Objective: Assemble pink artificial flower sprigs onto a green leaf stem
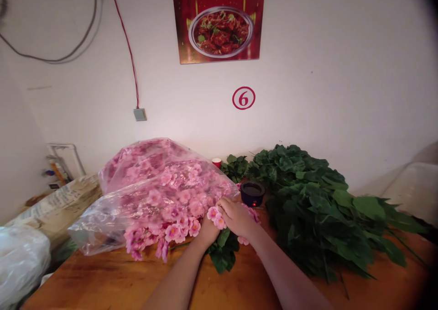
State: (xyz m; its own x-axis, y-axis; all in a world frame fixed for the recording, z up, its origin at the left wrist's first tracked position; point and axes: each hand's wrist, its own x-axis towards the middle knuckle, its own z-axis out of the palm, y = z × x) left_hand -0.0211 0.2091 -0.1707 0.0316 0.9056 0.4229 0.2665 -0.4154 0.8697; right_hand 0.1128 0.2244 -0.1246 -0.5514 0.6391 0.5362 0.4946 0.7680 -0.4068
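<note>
Pink artificial blossoms (216, 217) show between my two hands, above the middle of the wooden table. My right hand (235, 215) is closed, its fingers bent round at the top of these blossoms. Just left of and below it, my left hand (208, 230) is partly hidden behind the blossoms; its fingers cannot be made out. Dark green leaves (222, 255) hang beneath both hands. More pink flowers lie in a clear plastic bag (112, 200) to the left, some spilling from its open front edge.
A dark round pot (252, 194) with a red light stands behind my right hand. Green leafy stems (315, 209) are heaped on the right. A red cup (216, 163) is at the back. The wooden table (112, 282) ends at the left near white plastic bags (23, 264).
</note>
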